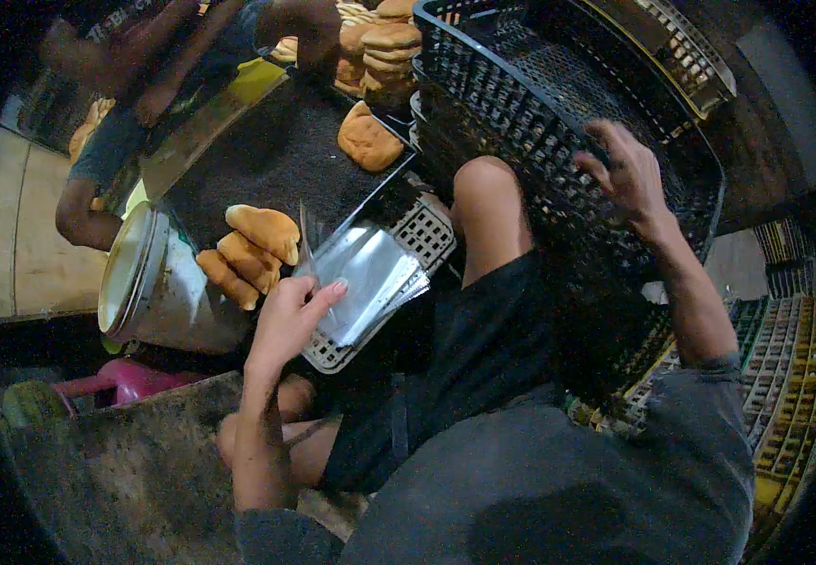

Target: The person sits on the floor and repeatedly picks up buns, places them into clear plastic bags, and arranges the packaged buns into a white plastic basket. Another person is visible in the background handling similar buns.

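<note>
My left hand [297,306] is closed at the near edge of a stack of clear plastic bags [370,278], its thumb pressed on top. One bag's film stands up beside the fingers. The stack lies over a pale slotted plastic basket [427,226] by my knee. Just left of it, several golden bread rolls [253,250] lie on the dark tray [248,160]. My right hand [629,169] is raised at the side of a large dark plastic crate [540,99]. Its fingers are bent but apart, with nothing visible in them.
A flatter bun [368,139] sits at the dark tray's far right corner, with stacked buns [389,52] behind. A white bucket [135,273] stands at the left, near a pink plastic object [140,379]. Another person's arm [168,85] reaches in at upper left. Yellow crates [794,395] stand right.
</note>
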Available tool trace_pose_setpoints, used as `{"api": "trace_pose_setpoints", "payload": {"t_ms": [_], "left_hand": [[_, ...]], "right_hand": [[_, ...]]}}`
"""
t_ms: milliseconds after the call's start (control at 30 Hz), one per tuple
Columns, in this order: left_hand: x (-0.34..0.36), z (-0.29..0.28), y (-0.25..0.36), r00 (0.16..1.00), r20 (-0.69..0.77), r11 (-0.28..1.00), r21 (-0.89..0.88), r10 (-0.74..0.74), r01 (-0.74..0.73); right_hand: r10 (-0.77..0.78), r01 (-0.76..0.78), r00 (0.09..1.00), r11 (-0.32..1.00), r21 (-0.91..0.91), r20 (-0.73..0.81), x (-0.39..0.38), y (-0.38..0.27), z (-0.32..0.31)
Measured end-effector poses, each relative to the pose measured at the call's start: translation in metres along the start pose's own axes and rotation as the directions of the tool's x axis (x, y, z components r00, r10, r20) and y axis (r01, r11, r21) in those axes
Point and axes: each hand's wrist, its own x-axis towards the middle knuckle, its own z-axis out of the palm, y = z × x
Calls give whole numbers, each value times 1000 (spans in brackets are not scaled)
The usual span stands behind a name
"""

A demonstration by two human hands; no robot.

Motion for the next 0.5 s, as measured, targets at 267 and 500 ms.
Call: {"api": "trace_pose_setpoints", "payload": {"t_ms": [267, 500], "left_hand": [[-26, 14, 34, 963, -259, 983, 185, 69, -20], [-23, 17, -4, 875, -394, 599, -785, -282, -160]], "right_hand": [[-518, 85, 840, 414, 907, 158, 14, -198, 85], [-65, -109, 992, -38, 993, 107, 10, -267, 98]]}}
